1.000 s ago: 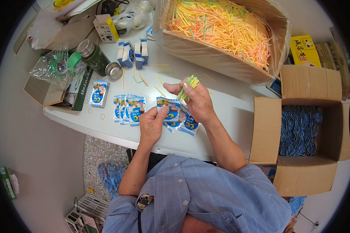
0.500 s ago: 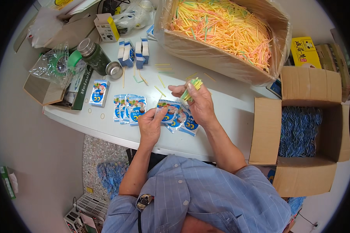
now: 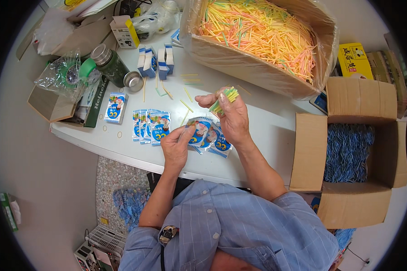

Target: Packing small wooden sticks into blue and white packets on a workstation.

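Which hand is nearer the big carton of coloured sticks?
Right. The right hand, holding a stick bundle, is on the carton's near side; the left hand, pinching a packet, is farther off, leftward.

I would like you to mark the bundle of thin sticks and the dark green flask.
Bundle of thin sticks [image 3: 231, 94]: head view, on its upper ends.
Dark green flask [image 3: 114, 70]: head view, on its body.

Left hand [image 3: 174, 147] pinching a blue-and-white packet [image 3: 201, 131], right hand [image 3: 233, 119] gripping coloured sticks [image 3: 224, 100], stick-filled carton [image 3: 244, 58] beyond
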Motion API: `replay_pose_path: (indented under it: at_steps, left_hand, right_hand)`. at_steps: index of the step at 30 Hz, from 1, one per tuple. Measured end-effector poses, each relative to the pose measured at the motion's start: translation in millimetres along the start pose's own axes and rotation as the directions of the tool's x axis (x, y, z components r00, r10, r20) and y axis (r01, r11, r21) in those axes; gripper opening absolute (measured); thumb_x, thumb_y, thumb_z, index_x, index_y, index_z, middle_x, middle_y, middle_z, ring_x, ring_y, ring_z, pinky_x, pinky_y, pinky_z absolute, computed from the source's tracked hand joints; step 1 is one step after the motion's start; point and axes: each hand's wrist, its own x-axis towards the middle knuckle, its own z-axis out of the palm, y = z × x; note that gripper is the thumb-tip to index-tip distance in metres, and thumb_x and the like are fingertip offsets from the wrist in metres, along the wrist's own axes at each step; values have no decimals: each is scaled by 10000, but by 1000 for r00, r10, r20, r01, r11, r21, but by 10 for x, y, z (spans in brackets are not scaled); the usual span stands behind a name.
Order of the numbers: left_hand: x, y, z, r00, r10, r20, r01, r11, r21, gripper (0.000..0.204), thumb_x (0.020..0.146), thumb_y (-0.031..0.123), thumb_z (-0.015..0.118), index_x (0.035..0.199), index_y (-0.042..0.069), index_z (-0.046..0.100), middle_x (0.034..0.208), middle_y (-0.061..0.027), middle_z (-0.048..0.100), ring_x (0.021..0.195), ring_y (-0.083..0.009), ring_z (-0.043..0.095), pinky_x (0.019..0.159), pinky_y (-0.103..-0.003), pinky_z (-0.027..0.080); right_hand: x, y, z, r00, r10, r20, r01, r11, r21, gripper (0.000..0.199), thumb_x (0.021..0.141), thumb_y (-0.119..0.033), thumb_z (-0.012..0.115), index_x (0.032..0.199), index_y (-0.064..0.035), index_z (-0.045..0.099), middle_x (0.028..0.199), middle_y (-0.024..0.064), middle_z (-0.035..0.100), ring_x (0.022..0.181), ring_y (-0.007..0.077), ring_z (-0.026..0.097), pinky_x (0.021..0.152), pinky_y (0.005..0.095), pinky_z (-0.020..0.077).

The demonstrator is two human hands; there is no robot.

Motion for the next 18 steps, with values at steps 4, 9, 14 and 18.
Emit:
replay_pose_path:
  at_steps: [4, 9, 14, 18]
  left_hand:
    - [17, -41, -28, 999, -31, -14, 30, 996, -89, 225, 976, 167, 661, 1000, -43, 737, 795, 16, 674, 706, -19, 527, 613, -194, 416]
    - [-1, -128, -100, 1000, 4, 23, -4, 1000, -24, 277, 998, 223, 640, 974, -37, 731, 735, 54, 612, 676, -17, 458, 587, -199, 376]
    - [-47, -1, -28, 991, 19, 135, -29, 997, 70, 329, 994, 284, 647, 977, -36, 721, 703, 60, 571, 670, -24, 425, 579, -206, 356]
    - [-54, -49, -3, 984, 63, 169, -66, 998, 15, 349, 989, 307, 653, 1009, -34, 726, 706, 56, 573, 668, -25, 426, 579, -207, 358]
  right_hand:
    - [-12, -5, -27, 999, 33, 3, -33, 999, -22, 204, 1064, -239, 457, 1104, -44, 503, 1043, 193, 682, 1109, 299, 646, 1004, 455, 481]
    - [-22, -33, 6, 1000, 24, -14, -24, 999, -24, 204, 1065, -244, 451, 1096, -47, 500, 1057, 194, 680, 1111, 295, 647, 1002, 450, 488]
    - [4, -95, 72, 999, -32, -10, 32, 997, 76, 194, 1070, -237, 432, 1104, -56, 494, 1077, 181, 679, 1168, 317, 619, 1052, 473, 444]
    - [13, -109, 117, 996, -73, 47, 67, 989, 131, 187, 1069, -233, 432, 1113, -60, 489, 1079, 179, 681, 1193, 332, 601, 1082, 495, 407]
